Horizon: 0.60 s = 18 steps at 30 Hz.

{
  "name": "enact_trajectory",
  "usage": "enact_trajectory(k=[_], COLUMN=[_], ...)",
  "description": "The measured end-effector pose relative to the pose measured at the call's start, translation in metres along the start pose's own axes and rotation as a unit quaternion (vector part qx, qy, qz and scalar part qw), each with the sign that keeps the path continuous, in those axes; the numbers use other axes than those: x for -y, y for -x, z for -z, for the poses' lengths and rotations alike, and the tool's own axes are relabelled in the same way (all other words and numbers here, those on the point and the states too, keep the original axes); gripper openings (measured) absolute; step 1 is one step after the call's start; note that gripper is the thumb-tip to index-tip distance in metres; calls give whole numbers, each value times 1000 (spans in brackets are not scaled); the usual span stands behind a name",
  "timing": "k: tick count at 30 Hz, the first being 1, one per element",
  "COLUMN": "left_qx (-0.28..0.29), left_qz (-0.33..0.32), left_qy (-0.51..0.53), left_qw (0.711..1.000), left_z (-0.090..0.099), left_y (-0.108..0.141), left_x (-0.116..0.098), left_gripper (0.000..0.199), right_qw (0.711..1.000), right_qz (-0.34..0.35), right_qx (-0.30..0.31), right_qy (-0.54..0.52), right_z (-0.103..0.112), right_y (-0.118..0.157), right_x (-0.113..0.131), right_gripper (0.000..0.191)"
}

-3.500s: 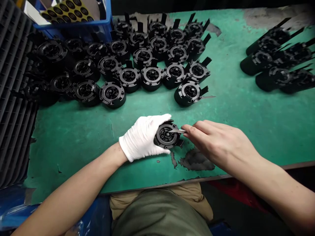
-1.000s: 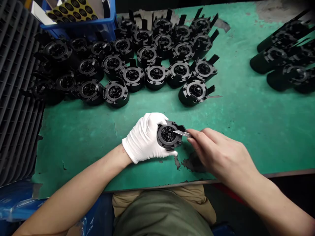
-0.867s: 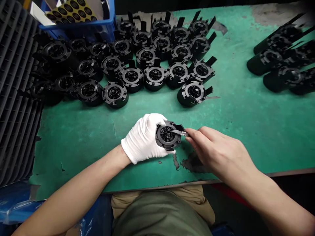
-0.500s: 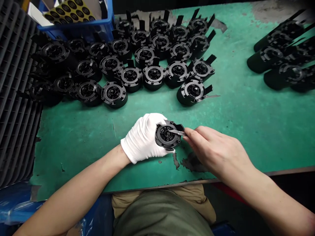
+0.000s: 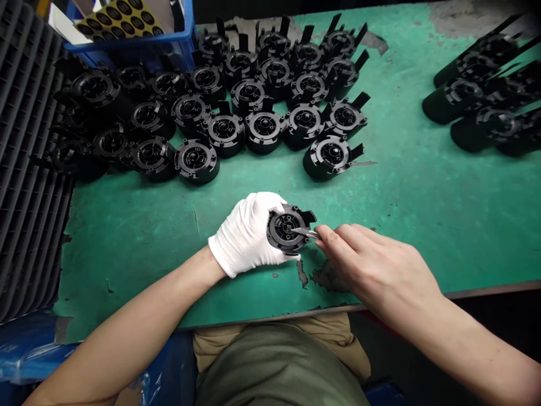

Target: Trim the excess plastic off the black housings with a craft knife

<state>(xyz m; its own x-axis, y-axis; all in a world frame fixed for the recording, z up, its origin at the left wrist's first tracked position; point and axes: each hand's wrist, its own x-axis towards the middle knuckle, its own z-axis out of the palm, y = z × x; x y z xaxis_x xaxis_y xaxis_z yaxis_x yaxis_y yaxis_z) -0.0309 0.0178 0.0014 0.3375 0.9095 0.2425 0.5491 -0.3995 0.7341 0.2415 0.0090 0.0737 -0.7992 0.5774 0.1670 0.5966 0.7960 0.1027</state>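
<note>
My left hand [image 5: 249, 237], in a white glove, is closed around the side of a round black plastic housing [image 5: 276, 242]. The housing's ribbed, ringed face is turned up towards me, and a flat tab sticks out at its upper right. Bare and closed, my right hand [image 5: 374, 265] pinches a craft knife [image 5: 306, 232] with a pointed metal blade. The blade's tip is at the middle of the housing's face; whether it touches the plastic I cannot tell. Most of the knife's handle is hidden inside my fingers.
Several similar black housings [image 5: 264, 127] stand in rows along the back left of the green table [image 5: 406, 186]. More black housings [image 5: 454, 98] stand at the far right. A blue bin [image 5: 131, 52] holds a sheet of round stickers [image 5: 120, 21]. Grey ribbed trays [image 5: 29, 141] are stacked at the left.
The knife's tip has shifted slightly down and right on the housing's face, and its blade lies at a flatter angle. My right hand has dipped a little. The left hand keeps its grip.
</note>
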Motion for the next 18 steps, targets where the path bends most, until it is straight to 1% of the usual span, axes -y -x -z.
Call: enact_trajectory(k=[4, 6, 10, 13, 16, 18], left_qx=[-6, -10, -25, -36, -44, -49], left_qz=[-4, -11, -2, -7, -22, -31], left_qy=[-5, -3, -22, -38, -47, -57], left_qw=[1000, 1000, 999, 999, 998, 997], left_z=[-2, -2, -4, -5, -5, -5], left_y=[2, 2, 3, 3, 4, 4], left_x=[1, 2, 4, 5, 6, 6], left_gripper=[95, 97, 101, 102, 100, 100], right_qw=[1000, 1000, 999, 999, 999, 999], right_qz=[-6, -6, 6, -3, -30, -51], right_qx=[-1, 8, 29, 35, 18, 7], right_qy=[5, 10, 27, 32, 25, 19], right_z=[2, 5, 12, 14, 10, 7], right_y=[2, 0, -5, -7, -6, -4], right_x=[5, 6, 5, 5, 9, 13], right_gripper=[26, 29, 35, 31, 20, 21])
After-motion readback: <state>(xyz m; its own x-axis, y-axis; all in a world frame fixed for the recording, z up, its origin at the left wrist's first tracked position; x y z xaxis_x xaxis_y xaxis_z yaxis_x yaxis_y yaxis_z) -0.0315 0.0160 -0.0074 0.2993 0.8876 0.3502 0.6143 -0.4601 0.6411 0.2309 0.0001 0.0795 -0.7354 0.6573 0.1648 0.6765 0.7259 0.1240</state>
